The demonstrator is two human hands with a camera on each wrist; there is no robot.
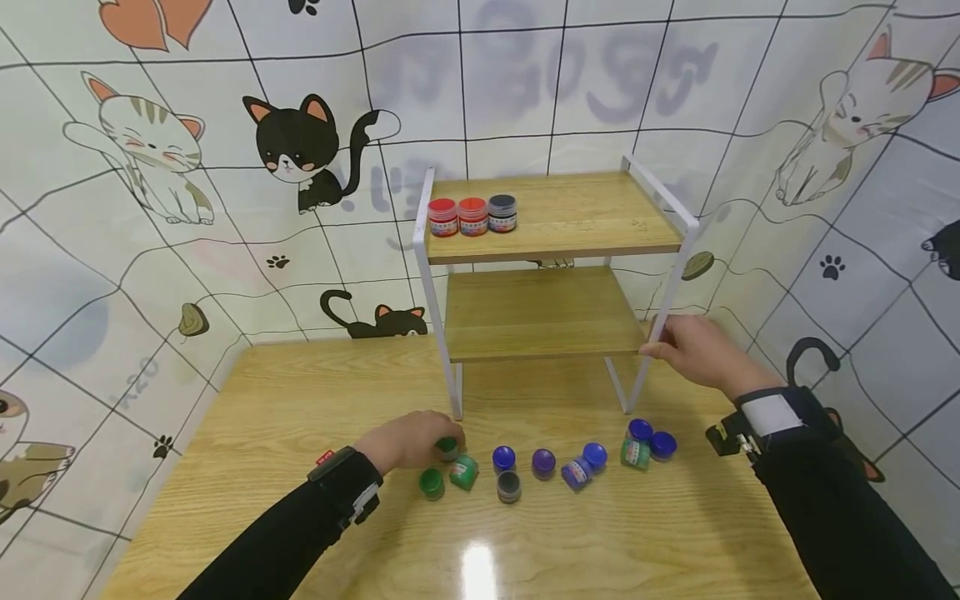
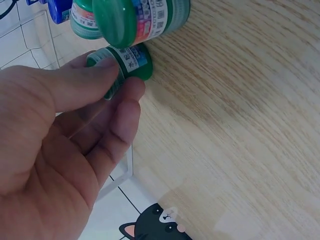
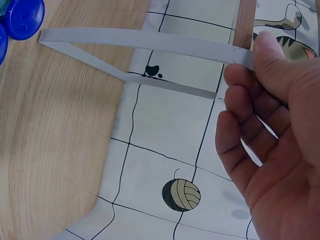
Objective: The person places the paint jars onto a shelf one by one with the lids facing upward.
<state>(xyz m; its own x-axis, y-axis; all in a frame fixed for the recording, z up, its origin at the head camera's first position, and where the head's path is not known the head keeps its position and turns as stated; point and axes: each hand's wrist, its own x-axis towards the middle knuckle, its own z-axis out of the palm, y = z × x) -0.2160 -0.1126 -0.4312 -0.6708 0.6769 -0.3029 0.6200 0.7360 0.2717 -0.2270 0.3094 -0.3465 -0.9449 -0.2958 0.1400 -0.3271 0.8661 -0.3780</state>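
My left hand [image 1: 412, 439] pinches a small green-lidded paint jar [image 2: 135, 62] between thumb and fingers, low over the table at the left end of a loose row of jars. Two more green jars, one standing [image 1: 432, 483] and one tipped [image 1: 464, 472], are right by it. With thumb and fingers, my right hand [image 1: 693, 354] grips the white metal frame [image 3: 195, 47] on the right side of a two-tier wooden shelf [image 1: 547, 308]. On the top board, two red jars [image 1: 473, 217] and a dark grey jar [image 1: 502, 214] stand side by side at the left.
Along the table [image 1: 300, 500] in front of the shelf lie a grey jar [image 1: 508, 487], a purple-lidded jar [image 1: 543, 463] and several blue-lidded jars [image 1: 504, 457], with another green jar [image 1: 634, 454] at the right. A cat-patterned wall covering [image 1: 510, 100] rises close behind the shelf.
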